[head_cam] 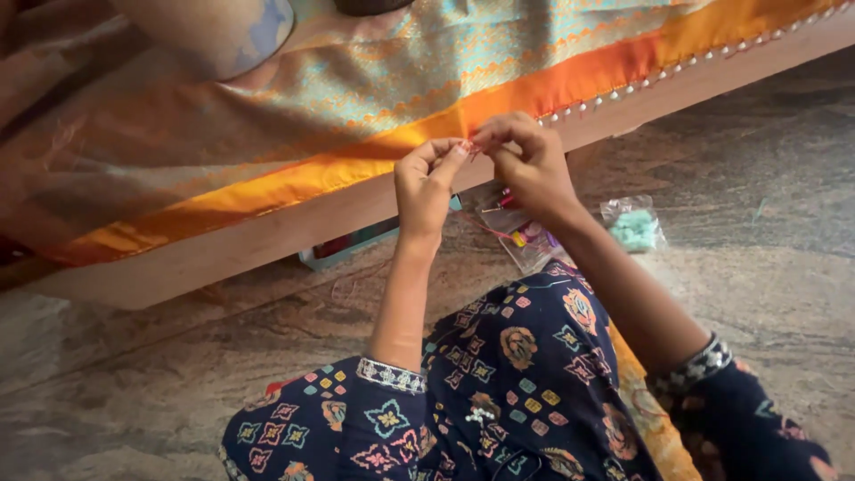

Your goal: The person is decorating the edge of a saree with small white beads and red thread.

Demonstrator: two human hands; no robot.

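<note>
The left hand (pixel 426 183) pinched the orange border (pixel 356 165) of the patterned cloth (pixel 267 98) draped over the wooden frame (pixel 267 236), the right hand (pixel 527 160) just beside it closed on the same edge, with a clear bag of green beads (pixel 634 227) on the floor (pixel 757 178).
</note>
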